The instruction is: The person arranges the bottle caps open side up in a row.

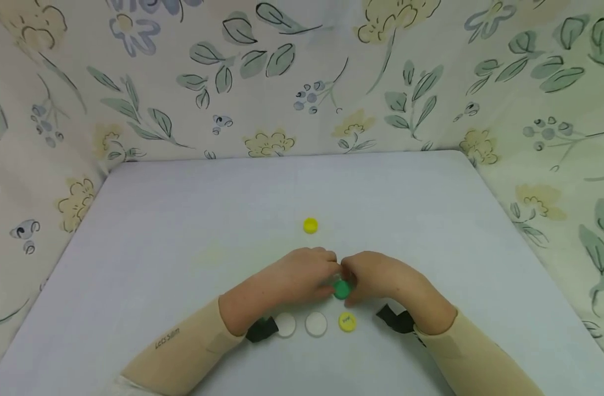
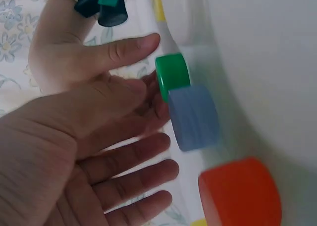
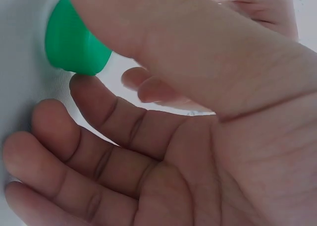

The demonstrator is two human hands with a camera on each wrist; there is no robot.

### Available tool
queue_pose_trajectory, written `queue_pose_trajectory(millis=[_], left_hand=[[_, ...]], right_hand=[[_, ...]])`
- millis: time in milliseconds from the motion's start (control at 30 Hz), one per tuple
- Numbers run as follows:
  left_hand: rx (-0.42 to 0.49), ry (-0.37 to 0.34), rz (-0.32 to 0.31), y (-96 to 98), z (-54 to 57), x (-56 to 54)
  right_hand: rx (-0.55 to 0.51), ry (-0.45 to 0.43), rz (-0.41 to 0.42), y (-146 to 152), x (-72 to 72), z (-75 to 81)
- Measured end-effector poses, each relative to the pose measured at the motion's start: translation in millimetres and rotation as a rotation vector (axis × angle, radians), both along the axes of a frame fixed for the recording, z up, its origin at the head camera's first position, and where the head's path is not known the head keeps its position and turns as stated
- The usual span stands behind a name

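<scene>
The round green plastic cap (image 1: 342, 289) sits between the bare left hand (image 1: 309, 272) and the bare right hand (image 1: 378, 278). The left hand's lower three fingers extend apart, gripping nothing visible. The right hand's fingers bend loosely near the cap, with thumb and forefinger parted around it; how firmly they touch it I cannot tell. The cap could skid or tip if one fingertip pushes only its edge, and the two hands, so close together, could bump each other. The ribbed dull-blue plastic cap (image 2: 193, 118) and larger red plastic cap (image 2: 242, 194), hidden from above by the left hand, could be knocked by it.

Counted: one green, one blue, one red, two flat white discs (image 1: 316, 324) and two round yellow caps (image 1: 310, 225), one bearing writing, on the white surface (image 1: 208, 209).
</scene>
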State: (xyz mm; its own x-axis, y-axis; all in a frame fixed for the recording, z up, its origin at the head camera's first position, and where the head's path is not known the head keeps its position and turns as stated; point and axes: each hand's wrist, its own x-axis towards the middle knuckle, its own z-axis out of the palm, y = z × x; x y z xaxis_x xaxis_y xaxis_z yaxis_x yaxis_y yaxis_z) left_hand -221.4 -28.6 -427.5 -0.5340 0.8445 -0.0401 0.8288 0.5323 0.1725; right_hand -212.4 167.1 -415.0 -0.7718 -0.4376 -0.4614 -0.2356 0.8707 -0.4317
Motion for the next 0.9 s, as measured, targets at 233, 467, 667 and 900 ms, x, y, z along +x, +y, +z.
queue_pose_trajectory(millis=[233,467,667,900], left_hand=[[0.022,-0.123,0.108,-0.4,2.9,8.2],[0.130,-0.266,0.234,0.6,-3.8,12.5],[0.179,-0.281,0.216,5.8,-16.7,15.4],[0.176,-0.207,0.195,13.8,-20.6,22.1]], right_hand=[[-0.022,0.000,0.000,5,0.5,0.5],[-0.039,0.034,0.035,2,-1.2,1.2],[-0.040,0.023,0.005,-5,0.4,-1.3],[-0.036,0.028,-0.032,-5,5.9,-3.9]])
